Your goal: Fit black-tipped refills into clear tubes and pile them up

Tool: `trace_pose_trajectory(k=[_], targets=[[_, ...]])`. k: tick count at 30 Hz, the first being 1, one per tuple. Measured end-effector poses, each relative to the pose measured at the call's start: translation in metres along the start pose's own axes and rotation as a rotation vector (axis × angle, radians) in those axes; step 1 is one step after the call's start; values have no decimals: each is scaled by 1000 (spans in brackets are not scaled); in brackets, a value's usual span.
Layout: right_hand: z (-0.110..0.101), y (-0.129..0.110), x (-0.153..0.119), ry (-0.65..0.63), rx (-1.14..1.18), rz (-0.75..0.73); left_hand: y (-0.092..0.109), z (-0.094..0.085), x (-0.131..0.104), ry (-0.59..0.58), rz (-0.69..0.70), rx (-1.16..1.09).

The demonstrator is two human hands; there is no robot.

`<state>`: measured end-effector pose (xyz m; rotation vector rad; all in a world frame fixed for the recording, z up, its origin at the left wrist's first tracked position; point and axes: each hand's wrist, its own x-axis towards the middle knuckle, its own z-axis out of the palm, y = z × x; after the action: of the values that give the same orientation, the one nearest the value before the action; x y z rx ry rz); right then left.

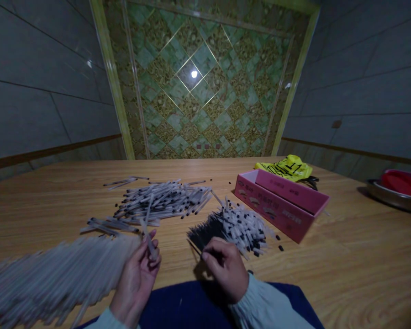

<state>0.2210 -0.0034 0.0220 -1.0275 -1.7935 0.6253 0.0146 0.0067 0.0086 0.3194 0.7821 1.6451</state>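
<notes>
My left hand (pixel 142 269), palm up, has its fingers closed around translucent tubes (pixel 150 242) that point upward. In my right hand (pixel 224 265), thumb and index finger pinch a thin black stick (pixel 194 247) beside a pile of black sticks (pixel 207 230). Against that pile lies a heap of short white pieces with black ends (pixel 245 226). Many long translucent tubes (pixel 58 278) spread over the table at the lower left, next to my left hand. Beyond my hands is a pile of tubes with black tips (pixel 164 198).
An open pink box (pixel 277 205) stands right of the heaps on the wooden table (pixel 356 260), with a yellow bag (pixel 287 168) behind it. At the far right sits a metal tray (pixel 393 197) holding a red dish (pixel 404 183). A tiled wall rises behind the table.
</notes>
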Motion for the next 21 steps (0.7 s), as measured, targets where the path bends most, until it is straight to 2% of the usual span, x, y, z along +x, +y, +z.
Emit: trace_pose_trajectory(k=[4,8,11,14,17,19,21], targets=[[-10,14,6,-43,-420,75,-7,5,-10,-126,-99,179],[-15,15,6,-24,-546,104,-11,8,-17,-303,-236,316],[-15,11,5,52,-451,63,-11,9,-21,-405,-341,399],[-13,9,7,121,-239,-30,-11,11,-25,-479,-390,502],[-12,9,8,86,-47,-101,-11,11,-28,-567,-413,586],[-10,11,9,58,18,-84,-11,9,-27,-587,-422,593],[-8,13,10,83,60,-8,-12,8,-26,-554,-415,545]])
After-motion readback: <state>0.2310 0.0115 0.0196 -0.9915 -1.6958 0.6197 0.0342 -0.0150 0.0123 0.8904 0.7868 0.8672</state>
